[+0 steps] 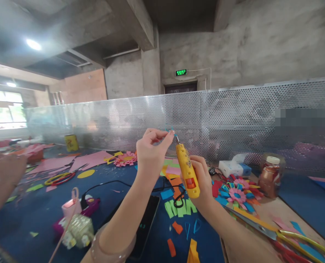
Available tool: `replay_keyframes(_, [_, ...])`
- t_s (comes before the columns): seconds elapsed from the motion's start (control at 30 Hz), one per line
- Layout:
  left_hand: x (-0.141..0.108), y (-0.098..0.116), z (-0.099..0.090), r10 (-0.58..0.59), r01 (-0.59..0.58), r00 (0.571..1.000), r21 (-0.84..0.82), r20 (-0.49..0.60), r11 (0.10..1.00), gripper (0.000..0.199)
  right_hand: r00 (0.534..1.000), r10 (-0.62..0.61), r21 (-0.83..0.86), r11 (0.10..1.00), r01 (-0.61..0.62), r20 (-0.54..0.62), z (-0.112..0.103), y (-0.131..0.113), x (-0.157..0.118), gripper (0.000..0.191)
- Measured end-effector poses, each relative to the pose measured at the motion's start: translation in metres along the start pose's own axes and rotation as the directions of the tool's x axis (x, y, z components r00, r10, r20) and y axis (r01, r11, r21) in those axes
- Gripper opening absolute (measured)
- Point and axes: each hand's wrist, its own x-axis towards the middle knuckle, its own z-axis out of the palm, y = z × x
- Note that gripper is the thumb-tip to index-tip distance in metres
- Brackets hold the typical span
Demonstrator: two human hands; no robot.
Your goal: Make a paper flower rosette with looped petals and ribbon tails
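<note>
My left hand (153,148) is raised above the table, its thumb and forefinger pinched on a small piece of blue paper (175,135), mostly hidden by the fingertips. My right hand (202,179) is closed around a yellow glue gun (186,168) with a red switch. Its metal nozzle points up and sits right by the left fingertips; whether it touches the paper I cannot tell. Below the hands lie light green paper strips (180,208), orange scraps (177,227) and two thin blue paper loops (196,225).
Large scissors (264,230) and a paper flower (237,195) lie right, near a jar (271,177) and tissue pack (235,168). A phone (148,223) lies under my left forearm. A power strip (92,207) stands left; another person's hand (9,168) is farther left.
</note>
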Motion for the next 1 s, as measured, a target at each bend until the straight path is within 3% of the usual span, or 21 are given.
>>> replay_keyframes(1.0, [-0.0005, 0.0040, -0.0018, 0.002, -0.002, 1.000, 0.024, 0.019, 1.000, 0.012, 0.999, -0.009, -0.010, 1.000, 0.009, -0.040, 0.0005, 0.0007, 0.0000, 0.027])
